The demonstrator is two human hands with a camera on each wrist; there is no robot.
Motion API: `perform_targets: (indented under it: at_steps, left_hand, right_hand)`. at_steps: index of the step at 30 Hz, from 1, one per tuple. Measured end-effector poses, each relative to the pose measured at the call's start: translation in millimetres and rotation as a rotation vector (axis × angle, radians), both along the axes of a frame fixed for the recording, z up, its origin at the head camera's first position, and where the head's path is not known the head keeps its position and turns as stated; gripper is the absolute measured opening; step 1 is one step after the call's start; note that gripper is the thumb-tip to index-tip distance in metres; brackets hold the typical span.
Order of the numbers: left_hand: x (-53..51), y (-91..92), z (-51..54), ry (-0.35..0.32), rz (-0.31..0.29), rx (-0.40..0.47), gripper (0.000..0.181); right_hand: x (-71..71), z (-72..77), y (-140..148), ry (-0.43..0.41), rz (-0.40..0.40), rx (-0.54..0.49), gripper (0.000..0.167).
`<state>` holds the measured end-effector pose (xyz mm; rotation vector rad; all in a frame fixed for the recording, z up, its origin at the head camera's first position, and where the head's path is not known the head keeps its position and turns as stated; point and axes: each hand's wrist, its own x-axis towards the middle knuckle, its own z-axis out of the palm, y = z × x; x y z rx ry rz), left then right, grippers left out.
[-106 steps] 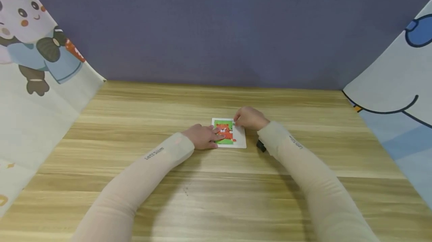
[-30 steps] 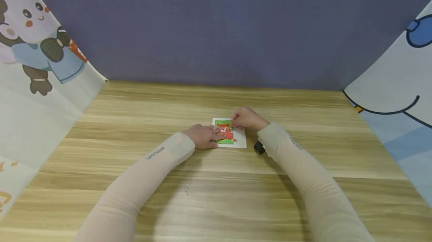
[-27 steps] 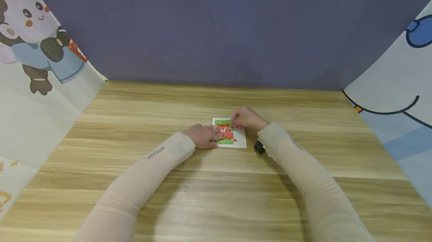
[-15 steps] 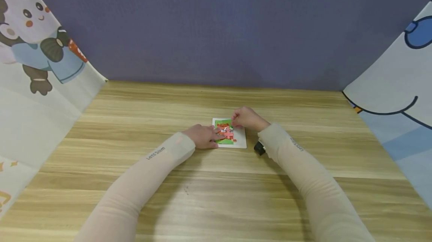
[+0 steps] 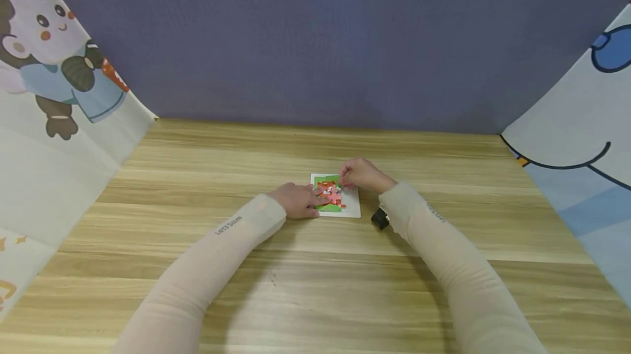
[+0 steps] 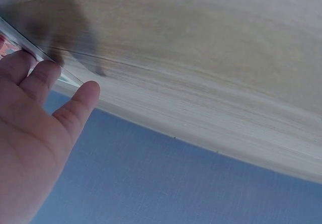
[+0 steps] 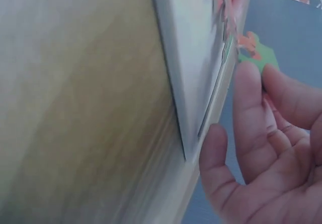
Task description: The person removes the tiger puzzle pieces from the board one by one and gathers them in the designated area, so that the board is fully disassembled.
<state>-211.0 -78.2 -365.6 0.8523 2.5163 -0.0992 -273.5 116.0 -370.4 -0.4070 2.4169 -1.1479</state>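
A jigsaw puzzle with an orange animal on green lies in a white tray at the middle of the table. My left hand rests on its left side with the fingers spread. At the upper right of the picture, my right hand pinches a green and orange puzzle piece between thumb and finger. In the right wrist view this piece is tilted up above the tray. The tray's right strip shows bare white. My left fingers hide part of the picture.
A small black device sits under the right cuff, beside the tray. The wooden table reaches back to a dark blue-grey wall. Printed cloths with cartoon figures hang at the left and right.
My right hand has shifted slightly left, over the picture's upper right corner. A patch in the middle of the picture now looks paler pink. My left hand stays nearly in place.
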Motion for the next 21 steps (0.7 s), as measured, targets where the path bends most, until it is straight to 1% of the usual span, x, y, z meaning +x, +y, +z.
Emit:
perform_targets:
  at_steps: [4,6,11,14,21]
  left_hand:
    - [-1.2,-0.8,-0.4,-0.006,-0.005,0.018,0.056]
    - [-1.7,-1.4,-0.9,-0.007,-0.009,0.024,0.056]
    - [-2.4,0.3,-1.5,-0.011,-0.013,0.036,0.056]
    - [-2.6,0.3,-2.5,-0.02,-0.006,0.043,0.055]
    - [-3.4,0.4,-4.7,-0.012,0.004,0.048,0.055]
  right_hand:
    - [0.4,-1.6,3.0,-0.076,-0.011,-0.107,0.004]
    - [0.6,-1.5,3.9,-0.109,-0.02,-0.137,0.004]
    - [1.9,0.3,7.2,-0.133,-0.049,-0.15,0.004]
    - [2.2,0.9,9.0,-0.133,-0.054,-0.149,0.004]
    - [-0.5,-2.2,17.4,-0.117,-0.062,-0.137,0.007]
